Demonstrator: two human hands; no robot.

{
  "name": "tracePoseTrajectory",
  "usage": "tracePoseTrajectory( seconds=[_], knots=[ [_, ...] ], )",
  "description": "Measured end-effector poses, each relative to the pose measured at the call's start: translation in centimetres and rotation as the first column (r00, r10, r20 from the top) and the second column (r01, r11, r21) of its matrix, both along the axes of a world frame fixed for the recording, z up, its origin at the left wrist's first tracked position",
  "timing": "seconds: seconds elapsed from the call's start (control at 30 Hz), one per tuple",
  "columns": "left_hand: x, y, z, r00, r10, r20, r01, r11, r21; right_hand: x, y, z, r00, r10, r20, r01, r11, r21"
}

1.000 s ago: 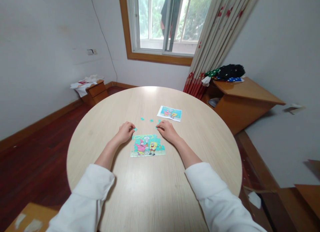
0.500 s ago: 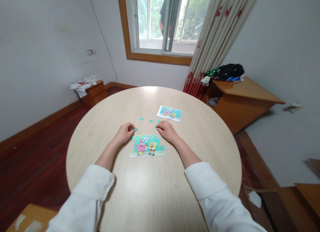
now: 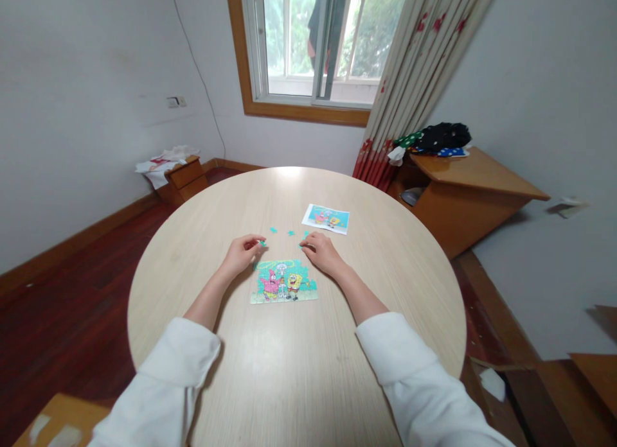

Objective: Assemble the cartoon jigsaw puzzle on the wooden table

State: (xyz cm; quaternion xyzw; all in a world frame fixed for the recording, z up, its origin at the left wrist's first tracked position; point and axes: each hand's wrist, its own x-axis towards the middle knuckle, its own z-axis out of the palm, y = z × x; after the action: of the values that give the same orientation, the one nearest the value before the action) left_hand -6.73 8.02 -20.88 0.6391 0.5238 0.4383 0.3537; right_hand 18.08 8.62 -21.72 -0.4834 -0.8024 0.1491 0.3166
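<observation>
A partly assembled jigsaw puzzle (image 3: 284, 281) with cartoon figures lies flat on the round table, its upper right corner ragged. At its upper left, my left hand (image 3: 242, 252) pinches a small teal puzzle piece (image 3: 263, 244) between thumb and fingers. My right hand (image 3: 322, 250) is at the upper right, its fingertips closed on another teal piece (image 3: 302, 244), mostly hidden by them. Loose teal pieces lie beyond: one piece (image 3: 274, 230) on the left, one piece (image 3: 291, 233) in the middle, and one partly seen just behind my right fingers.
A printed reference picture (image 3: 328, 219) of the same scene lies behind my right hand. The pale round table (image 3: 289, 370) fills the middle. A wooden cabinet (image 3: 463, 196) with cloths on top stands tilted at the right; a small drawer unit (image 3: 186, 178) is at the back left.
My left fingers have shifted slightly up and right, and the piece in them has turned or moved a little. My right hand stays nearly still; the puzzle looks the same.
</observation>
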Motion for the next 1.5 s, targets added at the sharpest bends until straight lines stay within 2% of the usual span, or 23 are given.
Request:
tracePoseTrajectory(
  seconds=[0.2,0.37,0.47,0.57,0.73,0.93,1.27,1.4,1.5],
  knots=[
    [0.0,-0.2,0.1,0.980,-0.014,0.198,0.035,0.994,-0.105,0.0,0.1,-0.1,1.000,0.005,-0.003,-0.005,1.000,0.002],
    [-0.3,-0.6,0.7,0.966,-0.012,0.258,0.053,0.987,-0.153,0.1,0.1,-0.1,1.000,0.009,-0.009,-0.009,1.000,-0.007],
    [-0.5,-0.8,1.1,0.956,-0.036,0.293,0.103,0.971,-0.217,0.1,0.1,-0.1,1.000,0.012,-0.015,-0.012,1.000,-0.004],
    [-0.7,-1.1,1.5,0.951,-0.106,0.291,0.192,0.940,-0.282,0.1,0.2,-0.2,1.000,0.011,-0.014,-0.011,1.000,0.001],
    [-1.4,-1.5,2.2,0.940,-0.234,0.246,0.306,0.900,-0.310,0.1,0.3,-0.4,1.000,0.008,-0.017,-0.008,1.000,0.015],
    [-2.7,-1.6,3.0,0.879,-0.470,0.083,0.463,0.796,-0.391,0.1,0.3,-0.4,1.000,0.014,-0.025,-0.013,1.000,0.022],
    [-4.0,-2.0,3.6,0.859,-0.469,0.206,0.505,0.707,-0.495,0.0,0.1,0.0,0.999,0.012,-0.030,-0.012,1.000,0.017],
    [-4.4,-1.8,3.4,0.842,-0.502,0.198,0.524,0.675,-0.518,0.1,0.0,0.0,1.000,0.008,-0.021,-0.008,1.000,0.013],
    [-4.6,-1.7,3.2,0.830,-0.532,0.170,0.536,0.675,-0.508,0.1,0.1,-0.1,1.000,0.014,-0.026,-0.013,1.000,0.022]
  ],
)
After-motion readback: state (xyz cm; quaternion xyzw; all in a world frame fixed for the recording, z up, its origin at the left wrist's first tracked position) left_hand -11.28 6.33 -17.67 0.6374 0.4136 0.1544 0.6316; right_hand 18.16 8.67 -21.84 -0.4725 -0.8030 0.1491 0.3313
